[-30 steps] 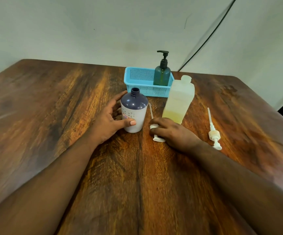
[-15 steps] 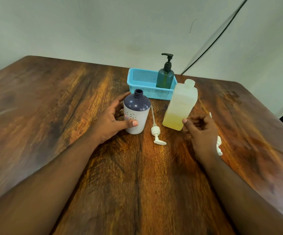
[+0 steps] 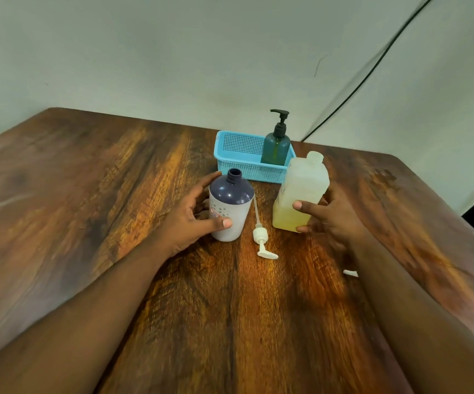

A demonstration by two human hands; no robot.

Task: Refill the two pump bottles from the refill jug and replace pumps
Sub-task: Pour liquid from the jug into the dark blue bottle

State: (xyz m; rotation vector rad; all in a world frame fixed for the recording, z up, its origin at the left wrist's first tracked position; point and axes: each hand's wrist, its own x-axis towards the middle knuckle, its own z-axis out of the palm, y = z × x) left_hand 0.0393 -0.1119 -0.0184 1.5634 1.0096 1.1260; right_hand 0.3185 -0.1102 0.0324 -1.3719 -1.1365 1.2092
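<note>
A purple-topped white pump bottle point(image 3: 231, 203) stands upright with its neck uncapped, and my left hand point(image 3: 190, 216) grips it from the left. Its white pump point(image 3: 261, 237) lies flat on the table just right of it. The translucent refill jug point(image 3: 301, 191), with yellowish liquid in its lower part and no cap, stands upright; my right hand point(image 3: 329, 214) wraps around its lower right side. A green pump bottle point(image 3: 276, 146) with a black pump stands in the blue basket point(image 3: 238, 157). A second white pump point(image 3: 350, 273) peeks out from behind my right forearm.
The wooden table point(image 3: 116, 194) stretches wide to the left and toward me. A pale wall rises right behind the basket, with a black cable point(image 3: 372, 66) running diagonally down it to the table's back edge.
My right hand left the white pump lying by the purple bottle, swung right and took hold of the refill jug. My left hand kept its grip on the purple bottle.
</note>
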